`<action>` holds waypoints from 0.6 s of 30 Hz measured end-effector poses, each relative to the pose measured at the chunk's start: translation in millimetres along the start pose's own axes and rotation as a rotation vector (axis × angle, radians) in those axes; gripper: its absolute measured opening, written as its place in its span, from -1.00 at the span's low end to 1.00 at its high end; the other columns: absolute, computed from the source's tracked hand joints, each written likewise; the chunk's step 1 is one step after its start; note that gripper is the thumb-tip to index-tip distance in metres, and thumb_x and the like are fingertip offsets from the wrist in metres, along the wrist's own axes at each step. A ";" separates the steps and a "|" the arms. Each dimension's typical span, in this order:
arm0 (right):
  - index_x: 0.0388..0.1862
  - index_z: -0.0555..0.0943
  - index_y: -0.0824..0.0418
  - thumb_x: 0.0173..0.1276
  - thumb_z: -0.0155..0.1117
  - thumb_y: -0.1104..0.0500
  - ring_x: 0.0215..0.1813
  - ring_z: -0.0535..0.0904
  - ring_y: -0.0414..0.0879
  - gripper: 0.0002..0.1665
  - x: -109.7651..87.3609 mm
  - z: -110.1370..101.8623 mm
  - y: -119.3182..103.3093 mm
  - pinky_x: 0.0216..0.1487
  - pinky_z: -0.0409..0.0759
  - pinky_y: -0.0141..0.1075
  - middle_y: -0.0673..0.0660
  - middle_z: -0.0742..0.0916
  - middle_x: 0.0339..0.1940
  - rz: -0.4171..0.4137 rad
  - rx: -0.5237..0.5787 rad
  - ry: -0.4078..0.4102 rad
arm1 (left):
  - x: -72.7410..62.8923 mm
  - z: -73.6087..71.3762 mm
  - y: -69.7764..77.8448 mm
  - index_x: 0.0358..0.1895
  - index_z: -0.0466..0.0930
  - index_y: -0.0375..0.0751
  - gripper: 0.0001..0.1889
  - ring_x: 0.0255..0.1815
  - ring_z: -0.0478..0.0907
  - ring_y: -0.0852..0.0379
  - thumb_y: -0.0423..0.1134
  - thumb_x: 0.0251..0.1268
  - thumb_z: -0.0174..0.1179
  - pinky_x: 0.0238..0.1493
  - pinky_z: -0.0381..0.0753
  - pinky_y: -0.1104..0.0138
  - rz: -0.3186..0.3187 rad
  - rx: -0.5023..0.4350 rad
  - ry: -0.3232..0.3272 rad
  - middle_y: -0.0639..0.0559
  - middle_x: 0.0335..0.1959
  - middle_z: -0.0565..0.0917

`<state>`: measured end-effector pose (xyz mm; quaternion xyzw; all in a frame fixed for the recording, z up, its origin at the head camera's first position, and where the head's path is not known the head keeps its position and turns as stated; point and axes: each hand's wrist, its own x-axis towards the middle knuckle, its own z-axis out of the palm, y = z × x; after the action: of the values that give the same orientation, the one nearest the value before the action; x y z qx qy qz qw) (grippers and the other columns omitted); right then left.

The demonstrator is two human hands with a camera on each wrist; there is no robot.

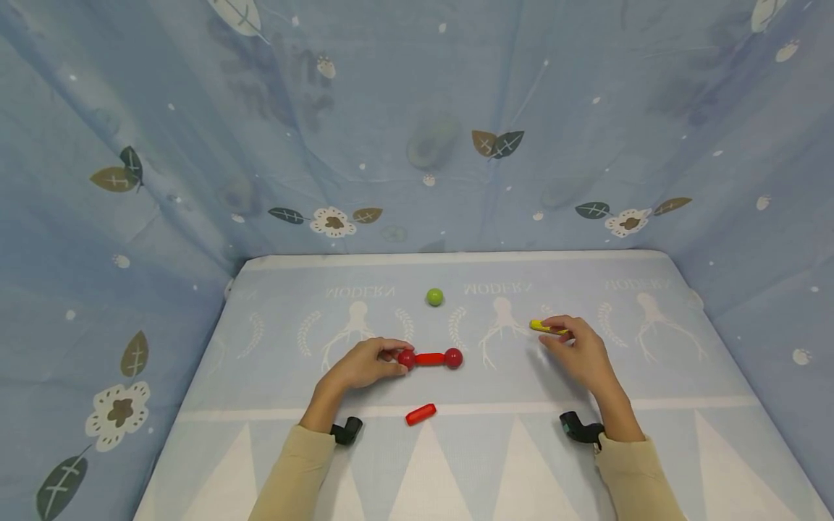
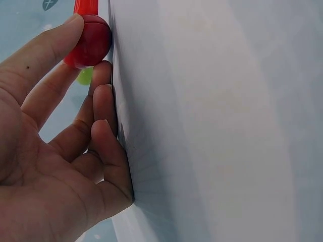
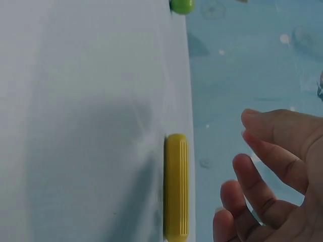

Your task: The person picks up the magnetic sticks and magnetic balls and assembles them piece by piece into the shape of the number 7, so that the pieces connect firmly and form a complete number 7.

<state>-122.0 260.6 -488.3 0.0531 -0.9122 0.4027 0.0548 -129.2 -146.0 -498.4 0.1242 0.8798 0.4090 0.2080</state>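
Observation:
Two red balls, a left one (image 1: 407, 360) and a right one (image 1: 453, 358), sit at the ends of a red rod (image 1: 429, 359), forming a dumbbell shape on the table. My left hand (image 1: 366, 363) pinches the left ball (image 2: 93, 43) between thumb and fingers, its other fingers resting at the table surface. Over a yellow rod (image 1: 539, 325) hovers my right hand (image 1: 578, 356). In the right wrist view that grooved yellow rod (image 3: 176, 186) lies on the table, apart from the loosely bent fingers (image 3: 262, 194), which hold nothing.
A green ball (image 1: 434, 297) stands farther back, between the hands. Nearer the front lies a loose red rod (image 1: 420, 414). Patterned blue cloth (image 1: 417, 145) hangs behind and on both sides of the table (image 1: 495, 456).

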 end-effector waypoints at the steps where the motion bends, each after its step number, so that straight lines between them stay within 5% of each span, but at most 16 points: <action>1: 0.07 0.65 0.27 0.33 0.41 0.27 -0.13 0.56 0.14 -0.67 3.4 -0.7 1.2 -0.14 0.48 -0.04 0.28 0.65 -0.07 -0.007 -0.011 0.015 | -0.1 0.1 -0.2 0.15 0.69 0.06 -0.60 -0.18 0.48 0.11 -0.17 0.23 0.42 -0.15 0.48 0.21 -0.002 0.001 0.000 0.15 -0.23 0.62; 6: 0.07 0.66 0.31 0.30 0.42 0.31 -0.06 0.50 0.27 -0.65 20.3 -1.7 8.9 -0.04 0.41 0.12 0.38 0.65 -0.04 -0.043 -0.103 0.047 | -0.8 0.1 -0.3 0.16 0.69 0.05 -0.60 -0.18 0.48 0.11 -0.17 0.23 0.42 -0.15 0.48 0.21 0.001 0.001 0.003 0.14 -0.22 0.61; 12: 0.12 0.67 0.24 0.35 0.38 0.23 0.09 0.44 0.40 -0.64 32.7 0.7 16.5 -0.04 0.27 0.33 0.41 0.61 0.10 0.020 -0.211 -0.053 | -0.8 0.6 -0.9 0.16 0.69 0.04 -0.60 -0.17 0.48 0.11 -0.18 0.23 0.42 -0.15 0.48 0.21 0.007 0.002 0.002 0.14 -0.21 0.61; 18: 0.11 0.68 0.21 0.33 0.39 0.22 0.04 0.49 0.39 -0.63 39.1 3.9 21.5 -0.13 0.28 0.28 0.36 0.66 0.04 0.040 -0.257 -0.120 | -1.8 -0.6 0.6 0.16 0.69 0.05 -0.59 -0.17 0.48 0.11 -0.19 0.23 0.42 -0.15 0.48 0.20 0.010 0.007 -0.001 0.14 -0.21 0.62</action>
<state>-163.9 270.1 -501.0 0.0512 -0.9587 0.2797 -0.0014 -127.9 -146.8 -497.1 0.1294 0.8806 0.4067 0.2059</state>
